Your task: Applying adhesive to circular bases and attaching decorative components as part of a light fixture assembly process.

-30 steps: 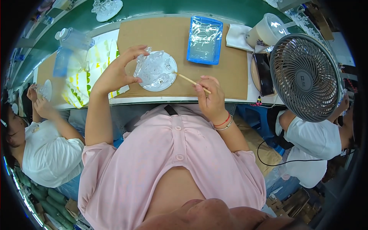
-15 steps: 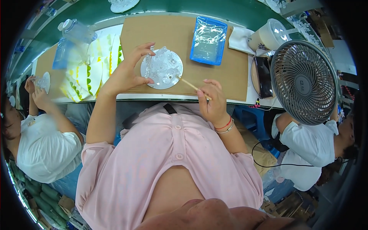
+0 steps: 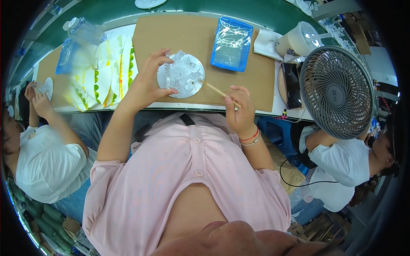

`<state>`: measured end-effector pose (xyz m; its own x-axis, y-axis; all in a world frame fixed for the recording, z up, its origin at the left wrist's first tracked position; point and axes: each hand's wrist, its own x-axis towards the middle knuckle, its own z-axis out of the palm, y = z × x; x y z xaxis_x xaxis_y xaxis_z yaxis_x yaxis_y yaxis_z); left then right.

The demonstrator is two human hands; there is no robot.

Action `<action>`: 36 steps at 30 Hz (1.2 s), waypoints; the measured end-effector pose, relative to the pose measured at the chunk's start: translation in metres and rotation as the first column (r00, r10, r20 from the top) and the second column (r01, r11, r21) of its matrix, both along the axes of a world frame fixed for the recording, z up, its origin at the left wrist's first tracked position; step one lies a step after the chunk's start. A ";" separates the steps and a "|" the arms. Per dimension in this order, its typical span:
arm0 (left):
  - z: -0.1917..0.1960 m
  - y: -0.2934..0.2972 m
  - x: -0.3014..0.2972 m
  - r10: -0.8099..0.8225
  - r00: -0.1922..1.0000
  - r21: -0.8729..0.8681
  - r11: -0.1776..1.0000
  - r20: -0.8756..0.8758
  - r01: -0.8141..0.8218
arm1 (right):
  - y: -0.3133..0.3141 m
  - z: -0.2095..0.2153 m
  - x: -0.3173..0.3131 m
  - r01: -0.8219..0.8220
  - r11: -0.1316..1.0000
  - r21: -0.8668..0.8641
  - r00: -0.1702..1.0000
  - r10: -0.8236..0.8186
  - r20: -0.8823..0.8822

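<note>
A round white disc lies on a brown board, with several clear, glass-like pieces clustered on it. My left hand reaches over the disc's left edge, thumb and fingers curved around a narrow clear bar. The bar spans from fingertips to thumb and seems gripped by its ends. To the right of the disc, my right hand pinches a thin wooden stick. The stick's tip points up and left, just off the disc's right edge.
On the brown board stands a blue tray with clear wrap. White sheets with green and yellow edging and a clear bottle are left. A phone, drink cup and fan are right. Co-workers sit on both sides.
My right hand has drawn the stick slightly right and up, its tip now off the disc. My left hand and the clear bar have shifted slightly right.
</note>
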<state>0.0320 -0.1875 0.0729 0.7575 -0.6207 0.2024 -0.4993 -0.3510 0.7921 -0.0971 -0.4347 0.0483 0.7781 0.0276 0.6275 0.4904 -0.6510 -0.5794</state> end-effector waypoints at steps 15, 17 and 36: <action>-0.001 -0.004 -0.010 0.018 1.000 0.018 1.000 -0.023 -0.018 | -0.006 0.007 -0.009 -0.030 1.000 0.000 0.998 0.030 -0.061; 0.007 -0.006 -0.006 -0.031 0.999 0.038 0.999 -0.012 0.031 | -0.013 0.008 -0.016 -0.002 1.000 -0.002 0.996 0.002 -0.087; 0.001 -0.015 -0.007 -0.013 1.000 0.059 0.998 0.027 0.011 | -0.025 0.017 -0.035 0.054 0.975 0.217 0.985 -0.088 0.151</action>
<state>0.0254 -0.2028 0.0740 0.7447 -0.6410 0.1859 -0.5251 -0.3907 0.7560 -0.1318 -0.4602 0.0650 0.6634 -0.1702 0.7286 0.5442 -0.5586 -0.6260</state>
